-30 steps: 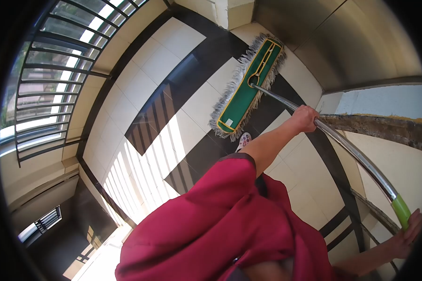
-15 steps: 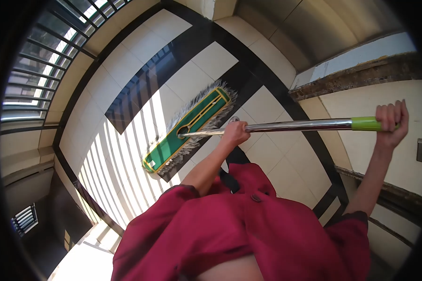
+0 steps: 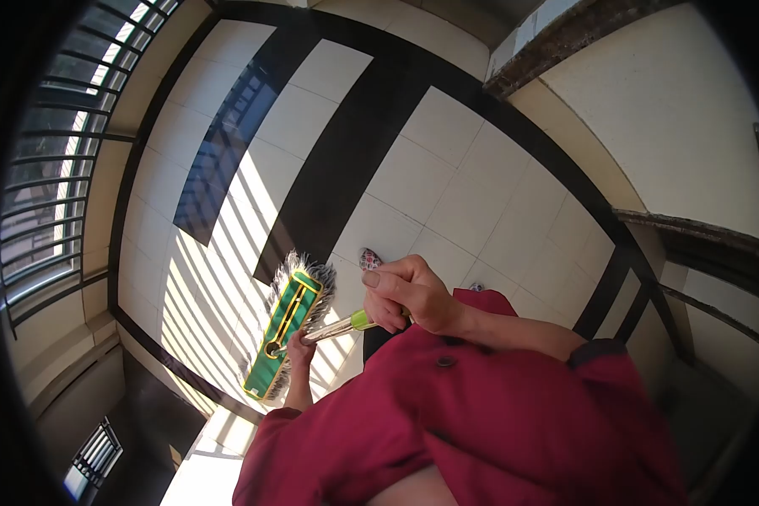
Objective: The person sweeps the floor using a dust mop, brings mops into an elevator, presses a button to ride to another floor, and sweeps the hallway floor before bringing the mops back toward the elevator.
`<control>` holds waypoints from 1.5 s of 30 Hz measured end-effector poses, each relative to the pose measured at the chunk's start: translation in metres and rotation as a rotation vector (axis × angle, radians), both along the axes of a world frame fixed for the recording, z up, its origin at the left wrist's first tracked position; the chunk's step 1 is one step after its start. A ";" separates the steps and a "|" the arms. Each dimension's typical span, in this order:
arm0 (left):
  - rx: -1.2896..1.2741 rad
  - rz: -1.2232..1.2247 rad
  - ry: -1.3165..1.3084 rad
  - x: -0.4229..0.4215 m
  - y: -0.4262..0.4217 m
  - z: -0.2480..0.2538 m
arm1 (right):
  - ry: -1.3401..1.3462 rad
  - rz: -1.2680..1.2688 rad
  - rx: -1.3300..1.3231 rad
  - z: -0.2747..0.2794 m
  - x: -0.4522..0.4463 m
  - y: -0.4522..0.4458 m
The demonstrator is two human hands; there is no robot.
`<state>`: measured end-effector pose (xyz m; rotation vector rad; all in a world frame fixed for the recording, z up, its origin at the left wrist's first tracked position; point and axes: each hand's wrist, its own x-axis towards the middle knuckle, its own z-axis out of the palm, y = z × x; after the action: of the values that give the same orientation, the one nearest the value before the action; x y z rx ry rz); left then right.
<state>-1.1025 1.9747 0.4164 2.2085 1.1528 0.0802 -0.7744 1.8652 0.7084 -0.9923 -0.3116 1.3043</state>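
Observation:
A dust mop [image 3: 271,364] with a green top, yellow trim and shaggy grey fringe rests on the tiled floor, left of my body. Its silver handle [image 3: 336,329] runs from the mop head back towards me. My left hand [image 3: 299,348] is wrapped round the lower handle, close to the mop head. Higher up, in front of my chest, my right hand [image 3: 409,293] is closed at the lime-green grip [image 3: 361,320]. The far end of the handle is hidden behind this hand and my red garment.
Pale floor tiles [image 3: 426,177] with black bands [image 3: 333,160] spread ahead, striped by sunlight on the left. A barred window [image 3: 55,169] lines the left wall. A ledge with a dark worn edge [image 3: 557,46] stands at upper right. A patterned shoe [image 3: 369,259] shows below me.
The mop head has moved left and nearer to me, turning more upright in view. My right hand has swung from far right to my chest. My left hand has shifted left and down.

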 end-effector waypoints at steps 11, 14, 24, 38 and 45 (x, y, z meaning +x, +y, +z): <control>-0.036 -0.340 -0.127 0.224 -0.186 0.094 | -0.397 -0.483 0.484 0.104 0.082 -0.280; 0.022 -0.504 -0.322 0.290 -0.252 0.092 | -0.578 -0.509 0.491 0.129 0.084 -0.384; 0.072 -0.862 -0.507 0.456 -0.322 0.076 | -0.859 -0.706 0.372 0.091 0.077 -0.500; 0.124 -1.001 -0.348 0.543 -0.520 0.071 | -0.564 -1.093 0.275 0.081 0.170 -0.718; 0.099 -1.144 -0.270 0.534 -0.719 0.077 | -0.588 -1.310 0.135 0.092 0.131 -0.898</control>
<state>-0.5683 1.2555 0.4934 2.5117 -0.3480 -0.0509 -0.6432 0.9671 0.8007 -1.1162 -0.1187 -0.2010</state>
